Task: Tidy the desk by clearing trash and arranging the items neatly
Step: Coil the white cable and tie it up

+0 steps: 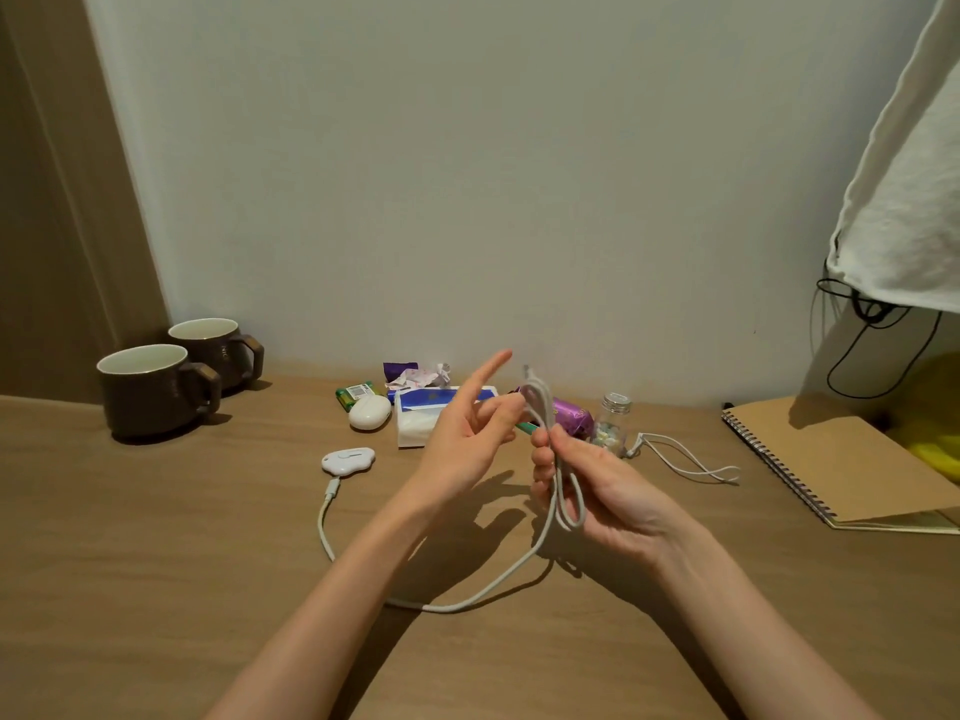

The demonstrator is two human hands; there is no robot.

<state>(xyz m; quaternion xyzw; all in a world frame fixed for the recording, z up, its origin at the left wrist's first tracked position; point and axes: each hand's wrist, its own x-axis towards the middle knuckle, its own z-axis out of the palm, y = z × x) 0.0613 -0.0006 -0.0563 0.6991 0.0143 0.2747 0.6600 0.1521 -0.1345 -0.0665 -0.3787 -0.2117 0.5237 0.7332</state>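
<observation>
My right hand [597, 485] holds a white cable [470, 602] folded into loops above the wooden desk [156, 563]. The cable's free length trails down across the desk to a small white cloud-shaped device [348, 458]. My left hand [467, 439] is beside the loops, thumb and fingers touching their upper part, index finger pointing up. Behind my hands lie a tissue pack [421, 418], crumpled wrappers [418, 375], a purple packet [571, 415], green batteries [356, 393] and a white oval case [370, 413].
Two brown mugs [150, 387] stand at the back left. A small glass jar [613, 423] and thin white earphone cord [685, 459] lie right of my hands. A spiral notebook [841, 459] sits at the right edge; white cloth [909, 174] hangs above.
</observation>
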